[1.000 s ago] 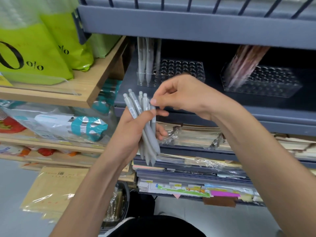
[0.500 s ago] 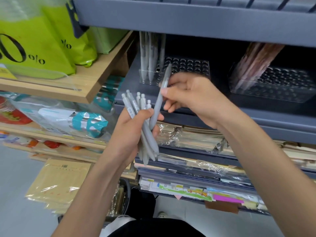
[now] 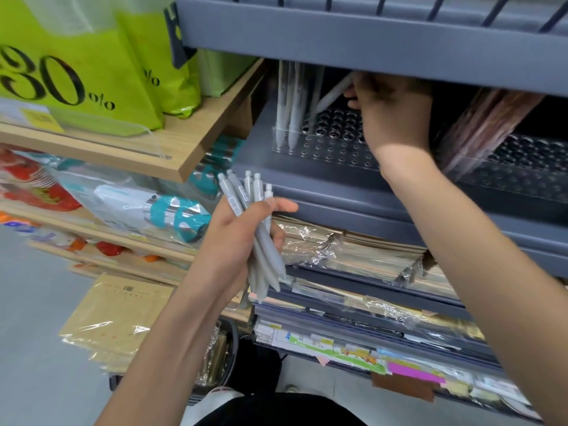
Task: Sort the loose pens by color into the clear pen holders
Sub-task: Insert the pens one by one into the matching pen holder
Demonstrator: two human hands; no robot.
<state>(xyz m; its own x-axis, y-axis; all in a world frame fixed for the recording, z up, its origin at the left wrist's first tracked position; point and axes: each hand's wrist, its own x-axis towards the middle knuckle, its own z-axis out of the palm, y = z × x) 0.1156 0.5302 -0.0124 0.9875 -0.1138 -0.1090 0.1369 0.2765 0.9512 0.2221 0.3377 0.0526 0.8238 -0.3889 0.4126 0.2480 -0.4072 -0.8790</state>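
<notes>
My left hand (image 3: 242, 238) grips a bundle of several grey pens (image 3: 261, 241), tips down, in front of the grey shelf. My right hand (image 3: 390, 115) is inside the shelf and pinches one grey pen (image 3: 333, 93), tilted, its tip over the holes of a clear pen holder (image 3: 325, 139). Several grey pens (image 3: 289, 103) stand upright at that holder's left end. A second clear pen holder (image 3: 516, 167) at the right carries several brownish-pink pens (image 3: 488, 118) leaning left.
The grey shelf's upper board (image 3: 338, 35) hangs low over both holders. Wrapped notebooks (image 3: 353, 250) fill the shelves below. A wooden shelf (image 3: 172, 142) with green bags (image 3: 80, 69) stands at the left, with packaged goods under it.
My right hand has carried the single grey pen up and away from the bundle into the shelf, over the left holder. The left hand still holds the bundle, slightly lower in view.
</notes>
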